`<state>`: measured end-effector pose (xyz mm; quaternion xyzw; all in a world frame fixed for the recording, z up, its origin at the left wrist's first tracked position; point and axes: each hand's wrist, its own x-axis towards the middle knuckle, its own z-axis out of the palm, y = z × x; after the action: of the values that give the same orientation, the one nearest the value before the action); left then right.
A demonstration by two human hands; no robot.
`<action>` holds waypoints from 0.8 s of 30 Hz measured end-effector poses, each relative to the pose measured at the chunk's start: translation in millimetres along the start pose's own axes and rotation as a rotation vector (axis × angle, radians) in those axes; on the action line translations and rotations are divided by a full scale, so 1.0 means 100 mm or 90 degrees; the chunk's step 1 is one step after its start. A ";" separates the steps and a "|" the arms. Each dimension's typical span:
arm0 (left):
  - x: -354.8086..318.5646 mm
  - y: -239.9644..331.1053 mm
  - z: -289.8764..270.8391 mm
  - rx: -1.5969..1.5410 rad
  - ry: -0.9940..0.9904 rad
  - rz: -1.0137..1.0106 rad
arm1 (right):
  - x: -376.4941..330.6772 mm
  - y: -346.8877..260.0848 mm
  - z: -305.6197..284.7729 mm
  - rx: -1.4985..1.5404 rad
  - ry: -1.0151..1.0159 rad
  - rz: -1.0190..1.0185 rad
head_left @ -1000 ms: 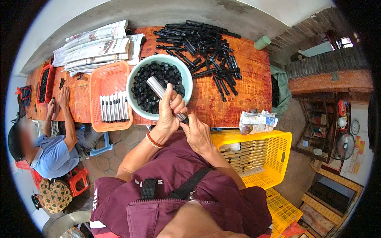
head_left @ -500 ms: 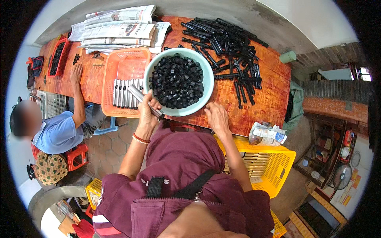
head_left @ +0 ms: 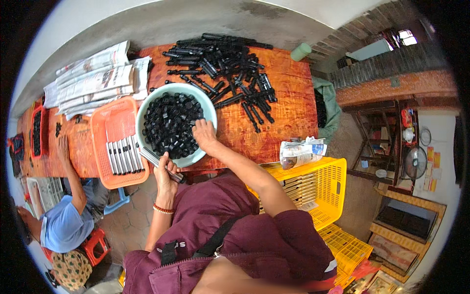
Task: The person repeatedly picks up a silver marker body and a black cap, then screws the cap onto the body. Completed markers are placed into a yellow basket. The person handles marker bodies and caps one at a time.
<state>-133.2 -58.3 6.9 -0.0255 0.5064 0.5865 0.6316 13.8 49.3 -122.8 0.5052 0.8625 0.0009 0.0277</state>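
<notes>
My left hand [head_left: 165, 174] grips a slim silver-and-black pen-like tube [head_left: 155, 160] just below the rim of a pale green bowl [head_left: 209, 111]. The bowl is full of small black caps [head_left: 169, 125]. My right hand [head_left: 204, 135] reaches into the bowl, fingers down among the caps; I cannot tell whether it holds one. An orange tray [head_left: 100, 142] to the left holds a row of finished silver tubes [head_left: 125, 154]. A heap of long black tubes [head_left: 230, 68] lies on the wooden table [head_left: 289, 112] behind the bowl.
Folded newspapers [head_left: 93, 81] lie at the far left of the table. A person in a blue shirt [head_left: 63, 225] sits at the left end, one hand on the table. A yellow crate [head_left: 320, 188] stands to my right, a wrapped packet [head_left: 301, 152] at the table edge.
My right hand moved from beside the tube to the table edge, then into the bowl of caps. My left hand with the tube dropped lower and left. The view shifted.
</notes>
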 end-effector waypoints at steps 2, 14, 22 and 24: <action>0.02 -0.01 0.15 0.033 -0.009 -0.014 | 0.06 0.03 -0.04 -0.014 -0.087 0.000; -0.05 -0.08 0.66 0.489 -0.245 0.166 | -0.62 0.62 -1.34 1.010 0.032 0.238; -0.12 -0.19 0.85 0.577 -0.424 0.188 | -0.89 0.59 -2.12 1.285 0.230 0.133; -0.11 -0.18 0.86 0.613 -0.432 0.158 | -0.90 0.56 -2.15 1.256 0.238 0.116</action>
<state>-64.8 -17.9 46.2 0.5110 0.4846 0.3360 0.6254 96.0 4.1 97.2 0.3581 0.4264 -0.6321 -0.5390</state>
